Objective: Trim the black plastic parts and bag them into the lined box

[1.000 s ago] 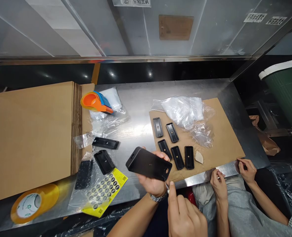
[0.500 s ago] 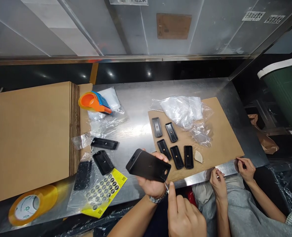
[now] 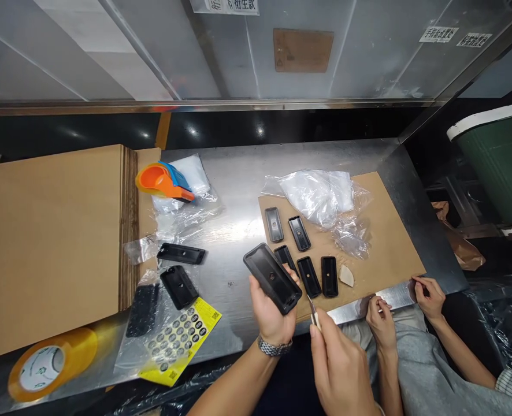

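My left hand (image 3: 271, 315) grips a black rectangular plastic case (image 3: 272, 277), its hollow side facing up and tilted. In my right hand (image 3: 345, 364) is a small knife (image 3: 314, 315) with a pale handle and a thin metal blade, pinched between thumb and finger. The blade tip is close to the case's lower right end; I cannot tell whether they touch. Just beyond, several similar black cases (image 3: 309, 276) lie on a cardboard sheet (image 3: 390, 231), beside a small cream-coloured wedge (image 3: 347, 275).
On the left stand stacked cardboard (image 3: 52, 231), an orange and blue tape dispenser (image 3: 164, 180), a tape roll (image 3: 43, 367) and a yellow sticker sheet (image 3: 182, 341). Clear plastic bags (image 3: 316, 193) lie at the back. A co-worker's hands (image 3: 381, 323) rest at the table's front edge, right.
My left hand has turned the case over, so its hollow inside now shows, and moved it slightly right. My right hand has shifted right, bringing the knife's handle and blade into clearer view.
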